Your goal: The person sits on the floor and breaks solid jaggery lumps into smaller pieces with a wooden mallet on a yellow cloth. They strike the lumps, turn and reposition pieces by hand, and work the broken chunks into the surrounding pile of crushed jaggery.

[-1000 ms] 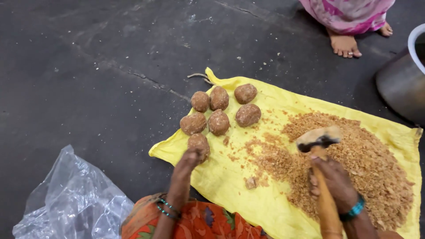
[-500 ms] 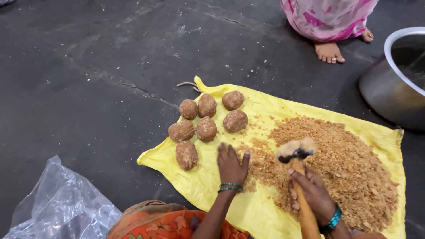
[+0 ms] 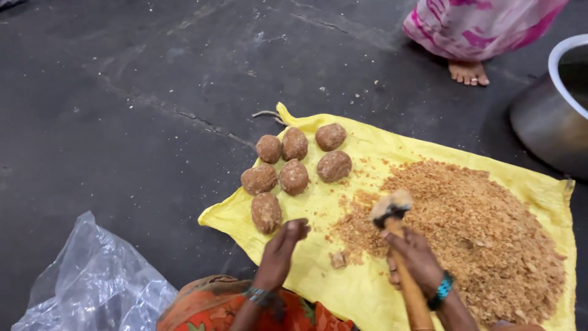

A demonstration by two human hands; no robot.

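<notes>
Right hand (image 3: 416, 257) wrapped around wooden mallet (image 3: 398, 245) beside crumb pile (image 3: 478, 233); left hand (image 3: 280, 251) loosely curled, holding nothing, near brown lump (image 3: 266, 212) on yellow cloth (image 3: 361, 294).

crumpled clear plastic bag (image 3: 92, 285) on dark floor, lower left; no labels, signs, screens.

Single head view, looking steeply down and forward from close above; yellow cloth (image 3: 367, 294) on dark floor (image 3: 122, 122) near, standing person's foot (image 3: 468, 72) far.
</notes>
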